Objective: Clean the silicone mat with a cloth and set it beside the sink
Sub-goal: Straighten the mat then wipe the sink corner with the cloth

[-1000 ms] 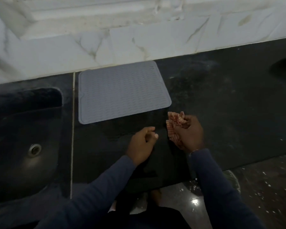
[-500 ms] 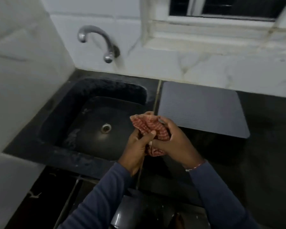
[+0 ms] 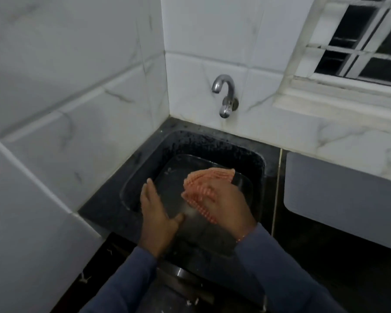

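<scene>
Sleeves of dark blue lead to both hands, held over the black sink (image 3: pixel 215 141). The left hand (image 3: pixel 156 213) has its fingers straight and thumb spread, and it holds nothing. The right hand (image 3: pixel 226 206) has its fingers curled round a bunched red-checked cloth (image 3: pixel 203 184), which hangs above the basin.

Farther right, the grey silicone mat (image 3: pixel 336 195) lies flat on the dark counter (image 3: pixel 325 267), just beside the sink, with its far edge against the tiled wall. It sits well apart from the right hand and neither hand touches it.

The mat is probably light and floppy, tacky when dry and slippery once wet. A pinch at the near left corner or along the near edge looks best, and two hands would keep it from drooping.

Behind the sink, a chrome tap (image 3: pixel 226 96) juts from the wall.
</scene>
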`<state>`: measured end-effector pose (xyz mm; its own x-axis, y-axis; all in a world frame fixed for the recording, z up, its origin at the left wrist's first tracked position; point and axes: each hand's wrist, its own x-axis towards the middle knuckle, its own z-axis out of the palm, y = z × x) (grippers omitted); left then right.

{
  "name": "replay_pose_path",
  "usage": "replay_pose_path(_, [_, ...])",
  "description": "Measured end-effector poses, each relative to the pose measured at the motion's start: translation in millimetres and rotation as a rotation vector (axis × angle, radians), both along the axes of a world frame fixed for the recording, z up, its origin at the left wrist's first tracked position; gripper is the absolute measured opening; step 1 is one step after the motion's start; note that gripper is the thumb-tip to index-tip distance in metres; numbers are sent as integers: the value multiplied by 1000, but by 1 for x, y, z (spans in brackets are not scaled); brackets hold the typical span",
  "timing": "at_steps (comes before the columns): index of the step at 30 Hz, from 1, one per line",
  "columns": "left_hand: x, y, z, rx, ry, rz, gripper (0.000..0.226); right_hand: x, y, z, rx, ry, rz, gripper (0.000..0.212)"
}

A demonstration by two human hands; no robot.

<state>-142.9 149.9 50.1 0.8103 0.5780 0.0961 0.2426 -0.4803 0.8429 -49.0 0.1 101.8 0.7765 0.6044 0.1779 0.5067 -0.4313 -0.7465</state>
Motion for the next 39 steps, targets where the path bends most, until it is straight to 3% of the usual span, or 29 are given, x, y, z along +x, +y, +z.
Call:
replay_pose_path(2, [16, 17, 3, 377, 20, -241, 111, 12, 7, 9, -287, -120, 125, 23])
replay_pose_path(3, [22, 21, 5, 456, 76, -380, 99, 17, 8, 11, -325, -134, 175, 22])
replay_pose_path(4, [26, 23, 5, 432, 102, -488, 81, 22, 6, 12, -326, -130, 216, 20])
replay_pose_path(6, [35, 26, 12, 197, 131, -592, 36, 31, 6, 27, -269, -68, 296, 17])
replay_pose_path(8, [42, 30, 16, -38, 115, -607, 18, 45, 5, 38, -196, 13, 317, 17])
replay_pose_path(12, [49, 35, 28, -432, -68, -580, 61, 69, 13, 51, -29, 229, 186, 11])
replay_pose_path(14, [61, 36, 27, -548, -107, -580, 70, 84, 24, 57, 42, 367, 119, 8])
replay_pose_path(17, [83, 42, 14, -635, -153, -467, 48, 116, 42, 52, 144, 610, 76, 9])
replay_pose_path(19, [102, 60, 9, -832, -157, -287, 32, 139, 56, 36, 220, 792, -16, 10])
replay_pose_path(22, [138, 101, -3, -961, -31, -94, 36, 170, 84, 3, 149, 897, -104, 13])
replay_pose_path(26, [189, 150, -2, -854, 0, -119, 30, 202, 123, -28, 480, 998, -201, 42])
replay_pose_path(29, [236, 192, -18, -712, 86, -125, 27, 217, 160, -68, 430, 1114, -202, 42])
replay_pose_path(33, [299, 239, -53, -363, 269, -122, 28, 247, 213, -107, 347, 1090, -363, 39])
replay_pose_path(37, [363, 272, -47, 40, 276, -64, 20, 299, 260, -110, 494, 942, -408, 29])
replay_pose_path(39, [385, 274, -42, 261, 330, -69, 35, 323, 272, -108, 549, 917, -402, 26])
